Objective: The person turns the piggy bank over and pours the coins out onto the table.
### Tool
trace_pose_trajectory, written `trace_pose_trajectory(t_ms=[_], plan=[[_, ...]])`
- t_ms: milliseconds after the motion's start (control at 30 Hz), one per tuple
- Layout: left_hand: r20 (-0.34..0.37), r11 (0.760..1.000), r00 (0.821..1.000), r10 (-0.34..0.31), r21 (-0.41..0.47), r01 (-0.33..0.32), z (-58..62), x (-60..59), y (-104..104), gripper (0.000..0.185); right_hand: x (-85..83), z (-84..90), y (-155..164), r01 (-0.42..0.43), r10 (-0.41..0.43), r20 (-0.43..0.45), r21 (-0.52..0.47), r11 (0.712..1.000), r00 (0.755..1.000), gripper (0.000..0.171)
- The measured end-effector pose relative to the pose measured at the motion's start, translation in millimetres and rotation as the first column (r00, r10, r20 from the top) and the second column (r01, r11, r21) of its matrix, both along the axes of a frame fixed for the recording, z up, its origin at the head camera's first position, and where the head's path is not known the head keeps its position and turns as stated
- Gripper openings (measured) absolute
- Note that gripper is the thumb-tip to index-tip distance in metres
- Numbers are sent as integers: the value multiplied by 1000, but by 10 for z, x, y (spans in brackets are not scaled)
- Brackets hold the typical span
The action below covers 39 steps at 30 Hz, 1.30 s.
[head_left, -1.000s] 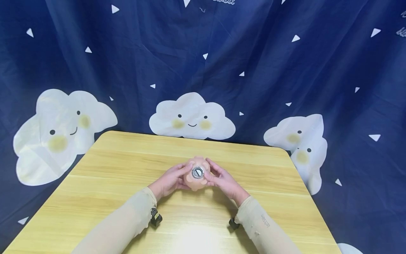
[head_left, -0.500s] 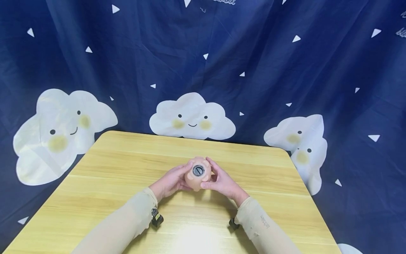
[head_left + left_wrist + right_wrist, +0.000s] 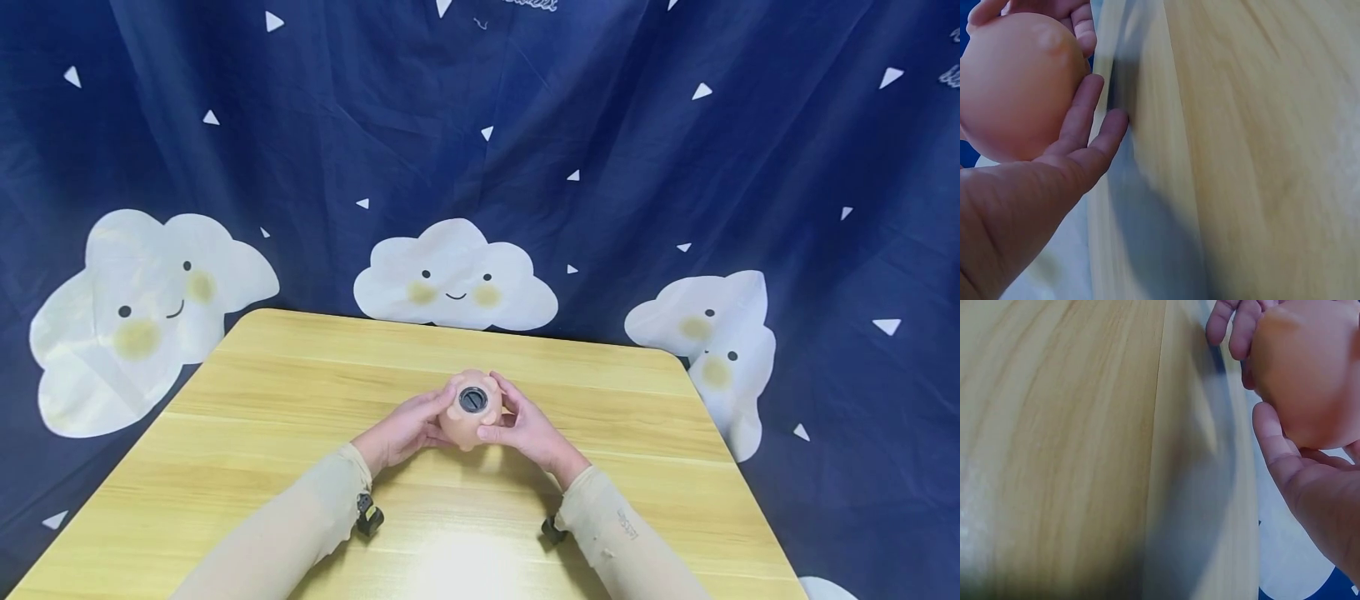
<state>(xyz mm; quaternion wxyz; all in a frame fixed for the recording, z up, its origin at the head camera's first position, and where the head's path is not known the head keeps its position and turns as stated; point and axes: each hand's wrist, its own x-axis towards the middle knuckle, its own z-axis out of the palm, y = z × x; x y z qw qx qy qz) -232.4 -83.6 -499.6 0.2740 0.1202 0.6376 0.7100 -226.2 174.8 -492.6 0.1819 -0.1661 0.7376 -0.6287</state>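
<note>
Between my two hands is a round pink object [image 3: 459, 427], smooth with small rounded knobs, like an upturned piggy bank. A dark round plug [image 3: 472, 400] with a slot across it faces up toward the head camera. My left hand [image 3: 407, 427] grips the left side, thumb near the plug and fingers beneath. From the right, my right hand [image 3: 531, 429] holds it, thumb on the near side and index finger at the far side. Both wrist views show the smooth pink body [image 3: 1016, 87] above the table, its plug hidden there.
A light wooden table [image 3: 315, 375] lies below the hands, with bright glare near its front. Behind it hangs a dark blue curtain [image 3: 465, 100] printed with white clouds and triangles. Small black devices [image 3: 369, 515] sit at both sleeve cuffs.
The pink object has tilted a little, its plug shifting slightly up and right and looking darker. My right thumb has slid from beside the plug down to the near side.
</note>
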Motion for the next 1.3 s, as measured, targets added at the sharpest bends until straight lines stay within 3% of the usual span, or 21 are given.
trace_pose_trajectory(t_ms=[233, 433, 567, 933, 1133, 1300], plan=[[-1, 999, 999, -45, 12, 45, -22, -10, -39, 79, 3, 6, 12, 12, -11, 22, -12, 1000, 1000, 110], [-3, 999, 999, -47, -3, 47, -26, -9, -14, 97, 13, 26, 35, 29, -28, 28, -37, 999, 999, 104], [-20, 999, 999, -32, -17, 32, -34, -11, 12, 99, 25, 51, 41, 28, -26, 28, -42, 999, 999, 104], [-189, 985, 982, 19, -163, -50, -15, -2, 19, 100, 23, 23, 55, 17, -16, 21, -48, 999, 1000, 96], [-213, 992, 976, 39, -110, -64, 38, 7, 45, 108, 30, -8, 63, 5, -3, 34, -46, 999, 999, 93], [-173, 997, 984, 39, -62, -50, 47, 14, 74, 110, 41, -6, 71, 2, 0, 32, -50, 999, 999, 94]])
